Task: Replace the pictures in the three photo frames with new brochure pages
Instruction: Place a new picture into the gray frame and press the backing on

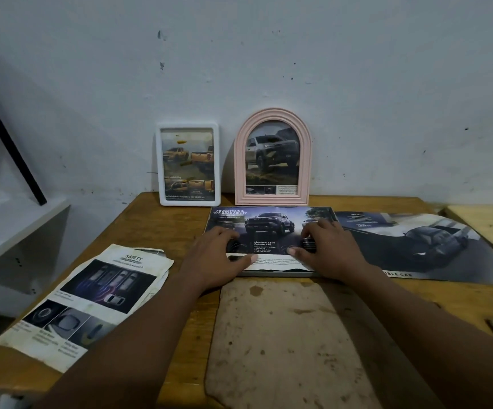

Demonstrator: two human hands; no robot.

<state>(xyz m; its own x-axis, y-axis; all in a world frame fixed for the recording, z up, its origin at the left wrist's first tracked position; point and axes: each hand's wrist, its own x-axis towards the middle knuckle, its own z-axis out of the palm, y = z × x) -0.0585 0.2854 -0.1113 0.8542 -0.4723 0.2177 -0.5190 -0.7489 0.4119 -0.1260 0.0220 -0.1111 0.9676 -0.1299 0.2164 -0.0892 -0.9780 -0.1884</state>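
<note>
- Two hands out over the counter, apart from each other, both pressed flat on the dark brochure page headed "POWERTRAIN & OFF-ROAD ABILITY".
- Left hand on the page's left part, fingers spread and fairly straight, thumb stretched rightward onto the white text strip along the page's near edge.
- Right hand on the page's right part, fingers bent with tips on the paper, thumb pointing leftward onto the same strip; nothing gripped by either.
- Brochure page lying flat mid-counter, toward the far edge, on top of a thin grey slab with only its near edge showing; cannot tell what it is.
- White rectangular frame and pink arched frame upright side by side at the far edge, against the wall, each with a truck picture inside; pink one just behind the page.
- Creased "SAFETY" page flat along the left edge, down toward the near left corner.
- Large brochure spread with a dark pickup flat toward the right edge, left end beside the right hand.
- Pale worn patch on the counter between the forearms.
</note>
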